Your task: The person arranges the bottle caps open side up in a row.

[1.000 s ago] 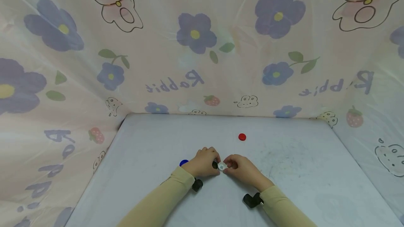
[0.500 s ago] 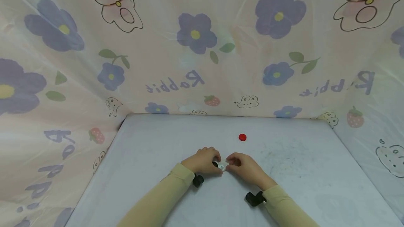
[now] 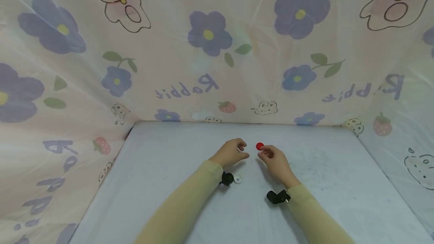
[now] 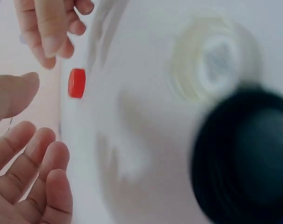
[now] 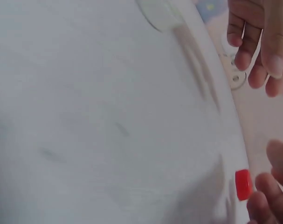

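Note:
A red bottle cap lies toward the back of the white table. My right hand is beside it, fingertips close to the cap; the right wrist view cannot settle whether they touch it. To the left of the cap is my left hand, fingers loosely bent around nothing. Behind it, nearer the front, sits a clear round piece with a white centre. Close to that piece, a blurred black round object fills the lower right of the left wrist view; the left wrist hides it in the head view.
A white table spreads under both arms. A curtain printed with flowers and rabbits rises behind it and at both sides. Black wrist cameras are worn on the forearms. A sliver of blue shows at the left wrist view's bottom right corner.
Both hands have left the clear round piece and moved toward the back of the table, up to the red cap. The clear piece stays where it was.

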`<state>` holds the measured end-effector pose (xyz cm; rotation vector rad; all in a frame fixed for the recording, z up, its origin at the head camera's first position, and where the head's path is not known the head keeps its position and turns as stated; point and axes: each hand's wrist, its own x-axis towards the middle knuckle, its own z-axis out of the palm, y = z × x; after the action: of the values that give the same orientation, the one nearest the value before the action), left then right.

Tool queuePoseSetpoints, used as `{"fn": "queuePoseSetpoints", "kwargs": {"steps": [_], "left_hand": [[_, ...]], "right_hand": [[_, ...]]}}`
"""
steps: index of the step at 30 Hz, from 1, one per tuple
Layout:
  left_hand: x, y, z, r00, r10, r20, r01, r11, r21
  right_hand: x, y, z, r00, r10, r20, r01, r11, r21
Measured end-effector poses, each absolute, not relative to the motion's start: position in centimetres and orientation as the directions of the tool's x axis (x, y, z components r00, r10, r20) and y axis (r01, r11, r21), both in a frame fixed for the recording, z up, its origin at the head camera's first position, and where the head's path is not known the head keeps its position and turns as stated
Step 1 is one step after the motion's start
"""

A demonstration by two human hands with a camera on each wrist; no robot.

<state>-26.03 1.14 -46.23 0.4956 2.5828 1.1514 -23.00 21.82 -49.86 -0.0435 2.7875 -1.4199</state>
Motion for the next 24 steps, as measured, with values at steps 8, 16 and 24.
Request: {"fn": "queuePoseSetpoints", "kwargs": {"steps": [8, 16, 24], "left_hand": [[-27.7, 4.6, -47.7, -0.899, 0.392, -0.198, 0.111, 0.639, 0.762], [-28.4, 5.4, -49.1, -0.902, 0.369, -0.224, 0.068, 0.634, 0.771], [-28.9, 5.7, -50.4, -0.900, 0.368, -0.235, 0.067, 0.648, 0.758]], "right_hand": [[-24.7, 22.9, -50.4, -0.999, 0.018, -0.045, 0.047, 0.569, -0.821], [-25.7, 23.6, -51.4, -0.998, -0.004, -0.070, 0.053, 0.617, -0.785], [-26.2, 23.3, -51.6, -0.997, -0.068, -0.038, -0.019, 0.683, -0.730]]}}
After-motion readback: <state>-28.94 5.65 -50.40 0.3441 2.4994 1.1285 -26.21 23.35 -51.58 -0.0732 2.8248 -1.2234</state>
